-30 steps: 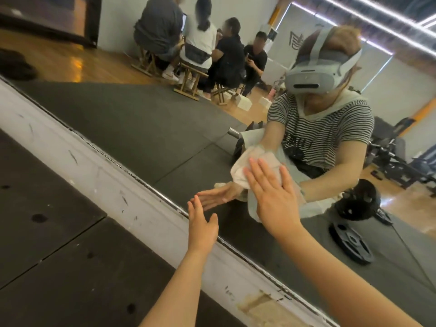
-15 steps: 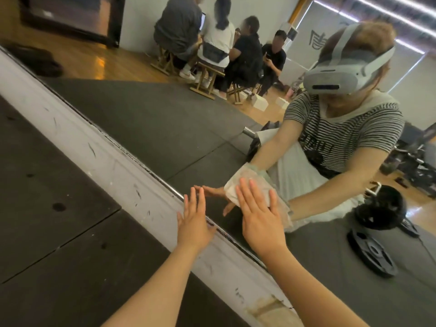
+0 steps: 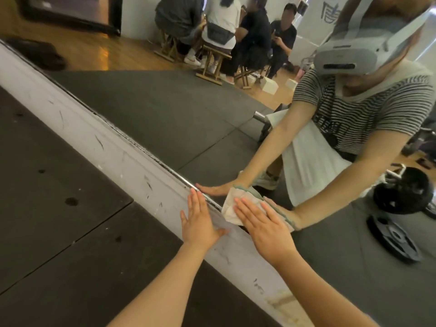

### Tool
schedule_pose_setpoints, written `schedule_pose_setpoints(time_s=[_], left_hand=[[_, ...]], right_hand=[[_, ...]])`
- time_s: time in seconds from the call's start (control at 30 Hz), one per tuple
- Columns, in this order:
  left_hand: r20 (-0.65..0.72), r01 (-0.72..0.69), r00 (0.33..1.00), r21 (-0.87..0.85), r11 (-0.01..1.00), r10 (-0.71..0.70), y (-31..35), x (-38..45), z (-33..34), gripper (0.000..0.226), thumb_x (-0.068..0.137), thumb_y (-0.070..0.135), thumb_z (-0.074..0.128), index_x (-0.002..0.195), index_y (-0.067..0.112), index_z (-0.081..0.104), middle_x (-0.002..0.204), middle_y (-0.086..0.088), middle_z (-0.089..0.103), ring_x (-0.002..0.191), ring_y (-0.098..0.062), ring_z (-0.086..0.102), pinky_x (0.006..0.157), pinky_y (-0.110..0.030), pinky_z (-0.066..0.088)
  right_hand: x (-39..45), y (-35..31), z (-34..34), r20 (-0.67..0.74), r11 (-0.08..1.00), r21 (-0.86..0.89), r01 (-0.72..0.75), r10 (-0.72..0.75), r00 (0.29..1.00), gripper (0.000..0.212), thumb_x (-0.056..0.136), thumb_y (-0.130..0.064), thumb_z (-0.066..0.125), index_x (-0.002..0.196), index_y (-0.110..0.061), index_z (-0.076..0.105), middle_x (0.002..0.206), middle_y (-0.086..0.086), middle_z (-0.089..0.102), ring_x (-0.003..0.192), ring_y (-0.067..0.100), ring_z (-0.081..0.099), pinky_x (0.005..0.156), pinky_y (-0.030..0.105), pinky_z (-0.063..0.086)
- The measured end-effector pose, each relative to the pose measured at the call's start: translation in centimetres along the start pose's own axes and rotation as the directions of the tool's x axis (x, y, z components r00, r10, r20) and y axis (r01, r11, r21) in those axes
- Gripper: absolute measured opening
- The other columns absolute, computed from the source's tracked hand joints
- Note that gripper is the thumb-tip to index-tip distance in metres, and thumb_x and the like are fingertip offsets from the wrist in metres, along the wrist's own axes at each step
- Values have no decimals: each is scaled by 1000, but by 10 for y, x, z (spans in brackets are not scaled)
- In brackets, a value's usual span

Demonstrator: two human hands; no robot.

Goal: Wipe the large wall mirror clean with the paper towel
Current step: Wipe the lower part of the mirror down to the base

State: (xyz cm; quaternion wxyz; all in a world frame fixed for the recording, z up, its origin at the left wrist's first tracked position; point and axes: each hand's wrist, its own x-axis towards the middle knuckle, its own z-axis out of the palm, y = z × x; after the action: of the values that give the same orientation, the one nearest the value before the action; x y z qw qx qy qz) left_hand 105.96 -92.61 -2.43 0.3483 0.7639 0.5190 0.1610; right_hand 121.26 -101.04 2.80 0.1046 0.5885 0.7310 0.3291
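Observation:
The large wall mirror (image 3: 179,119) fills the upper right, its lower edge running diagonally above a scuffed white baseboard (image 3: 113,152). My right hand (image 3: 264,225) lies flat with straight fingers on a crumpled white paper towel (image 3: 230,206), pressing it against the glass at the mirror's bottom edge. My left hand (image 3: 199,220) rests flat on the baseboard just left of the towel, its fingertips reaching the mirror's edge. The reflection shows both arms and the towel's other side.
Dark rubber floor mats (image 3: 59,208) lie below the baseboard. The mirror reflects several seated people on stools (image 3: 226,38), a dumbbell (image 3: 401,194) and a weight plate (image 3: 394,239) on the floor behind me.
Both hands have slid down and left along the glass. The towel went from mid-mirror to the bottom edge, and my left hand now lies flat on the baseboard.

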Motion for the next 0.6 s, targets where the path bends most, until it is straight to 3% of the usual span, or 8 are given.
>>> schedule_pose_setpoints(time_s=[0.1, 0.17, 0.23, 0.37, 0.5, 0.6], left_hand=[[21, -16, 1000, 73, 997, 14, -5, 0, 0, 125, 80, 65, 62, 147, 8, -27, 140, -5, -45, 144, -24, -26, 118, -46, -2], [19, -19, 1000, 69, 997, 18, -3, -1, 1, 125, 80, 66, 61, 147, 8, -27, 141, -6, -45, 144, -24, -25, 118, -45, -3], [4, -15, 1000, 68, 998, 14, -1, 0, 0, 126, 79, 68, 60, 148, 7, -25, 146, -8, -42, 144, -25, -24, 118, -45, -2], [-12, 22, 1000, 16, 1000, -22, 1, 2, 1, 125, 79, 71, 58, 150, 7, -23, 154, -10, -34, 145, -23, -22, 118, -45, -2], [-71, 45, 996, -144, 988, -55, 7, 2, 2, 118, 82, 68, 56, 151, 9, -19, 158, -7, -28, 147, -22, -18, 118, -44, 0], [-127, 63, 988, -220, 973, -92, 12, 1, 4, 109, 86, 64, 53, 152, 11, -16, 160, -6, -23, 149, -22, -11, 119, -43, 3]], right_hand=[[1, 15, -14, -59, 999, -11, -44, 44, 997, 62, 86, -18, 37, 148, -13, 30, 153, 3, 34, 149, 16, -1, 121, 36, -3], [6, 27, -29, -110, 995, -16, -95, 92, 990, 62, 84, -16, 27, 146, -14, 29, 153, 2, 34, 149, 15, 0, 120, 37, 0], [18, 42, -50, -195, 990, -23, -137, 130, 972, 60, 85, -13, 28, 145, -15, 31, 153, 1, 31, 149, 15, 3, 120, 37, 0], [47, 69, -87, -358, 966, -59, -252, 215, 909, 61, 84, -12, 37, 145, -14, 36, 152, 2, 28, 142, 21, 26, 119, 38, 0], [62, 77, -102, -461, 929, -59, -364, 299, 836, 58, 85, -7, 46, 143, -10, 44, 151, 7, 38, 141, 22, 27, 119, 40, -1], [65, 65, -96, -469, 902, -38, -430, 363, 805, 68, 80, -7, 54, 146, -11, 39, 154, 4, 30, 145, 20, 19, 119, 40, -5]])
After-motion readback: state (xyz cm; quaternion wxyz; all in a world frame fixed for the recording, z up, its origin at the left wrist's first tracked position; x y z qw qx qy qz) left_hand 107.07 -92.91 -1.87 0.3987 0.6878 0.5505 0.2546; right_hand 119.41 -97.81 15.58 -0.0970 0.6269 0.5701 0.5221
